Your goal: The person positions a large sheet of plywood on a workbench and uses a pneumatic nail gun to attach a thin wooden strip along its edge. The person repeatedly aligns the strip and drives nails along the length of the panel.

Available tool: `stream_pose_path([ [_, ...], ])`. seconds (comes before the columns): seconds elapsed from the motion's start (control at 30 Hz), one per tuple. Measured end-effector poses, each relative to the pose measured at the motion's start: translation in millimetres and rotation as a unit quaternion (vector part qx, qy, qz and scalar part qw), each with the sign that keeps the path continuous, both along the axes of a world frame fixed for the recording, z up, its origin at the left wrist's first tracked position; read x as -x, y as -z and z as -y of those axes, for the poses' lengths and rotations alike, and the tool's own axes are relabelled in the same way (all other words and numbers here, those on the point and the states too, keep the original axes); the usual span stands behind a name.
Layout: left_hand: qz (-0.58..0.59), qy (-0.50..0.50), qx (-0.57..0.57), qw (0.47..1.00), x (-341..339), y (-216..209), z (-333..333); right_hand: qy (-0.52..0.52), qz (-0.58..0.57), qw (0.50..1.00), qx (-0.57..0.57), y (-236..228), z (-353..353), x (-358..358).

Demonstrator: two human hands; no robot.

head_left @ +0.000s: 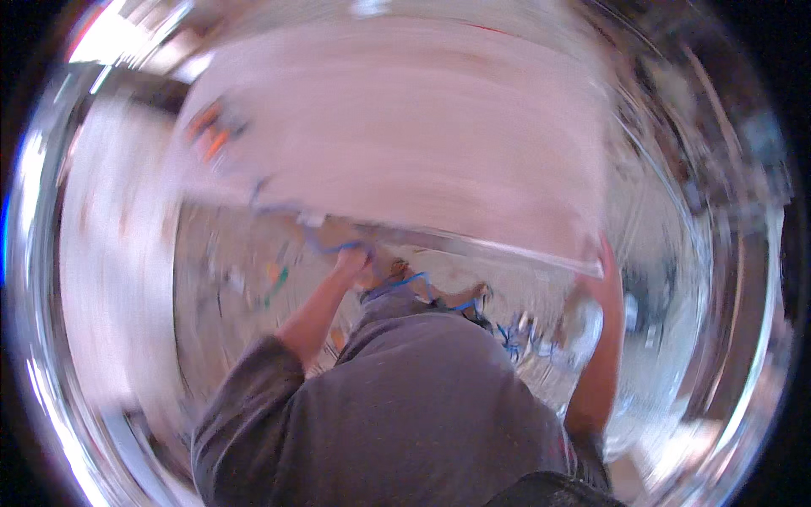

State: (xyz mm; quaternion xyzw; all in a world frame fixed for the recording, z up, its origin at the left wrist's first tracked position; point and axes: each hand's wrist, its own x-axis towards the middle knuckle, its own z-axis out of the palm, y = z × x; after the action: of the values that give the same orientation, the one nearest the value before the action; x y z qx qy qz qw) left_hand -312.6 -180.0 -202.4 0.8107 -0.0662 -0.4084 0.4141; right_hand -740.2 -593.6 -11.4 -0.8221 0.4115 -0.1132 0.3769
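Observation:
A large pale pinkish board [397,127] fills the upper middle of the view, its near edge slanting down to the right. My right hand [598,275] grips the board's near right corner, the fingers along its side edge. Below the near edge, in front of my body, my left hand [353,262] is closed around a thin blue cord [321,245]. The cord runs up onto the board's left part and also trails to the right past my waist. Motion blur smears both hands and hides finger detail.
A blurred orange and dark tool [211,133] lies on the board's far left. A long white panel [114,253] stands at the left. Loose blue cord [511,334] and small litter lie on the brown floor [228,313]. Dark blurred objects [646,308] are at the right.

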Motion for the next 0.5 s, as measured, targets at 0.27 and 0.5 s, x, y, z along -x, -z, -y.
stream_pose_path([
  [0.27, -0.032, -0.572, 0.237, 0.784, 46.8, -67.2, 3.6, -0.091, 0.04, 0.992, 0.078, 50.1, 34.3, 12.8],
  [0.5, 0.025, -0.591, 0.259, 0.763, 29.6, -69.8, 22.2, 0.053, 0.134, 0.968, -0.204, 52.3, 77.0, 21.9],
])
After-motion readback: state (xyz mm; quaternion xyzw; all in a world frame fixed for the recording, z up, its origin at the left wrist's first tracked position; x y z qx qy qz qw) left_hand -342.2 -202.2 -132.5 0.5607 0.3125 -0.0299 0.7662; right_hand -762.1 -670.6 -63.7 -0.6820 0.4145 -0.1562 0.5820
